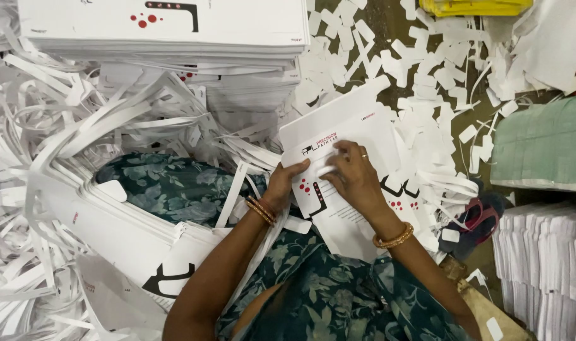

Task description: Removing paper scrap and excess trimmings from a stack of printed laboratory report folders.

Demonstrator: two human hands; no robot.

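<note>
A white die-cut card sheet (354, 129) with black lines and red dots lies tilted over my lap. My left hand (283, 183) grips its left edge, thumb on top. My right hand (354, 177) presses on the middle of the sheet, fingers bent at a small white tab (326, 170). Both wrists wear gold bangles, and a ring is on the right hand. More printed sheets (398, 202) lie under the held one.
A tall stack of printed white sheets (168, 28) stands at the back left. Heaps of white paper strips (54, 139) and cut-out scraps (420, 57) cover the floor. A green bundle (543, 142) and white stacks (546, 265) sit right, sandals (480, 218) beside them.
</note>
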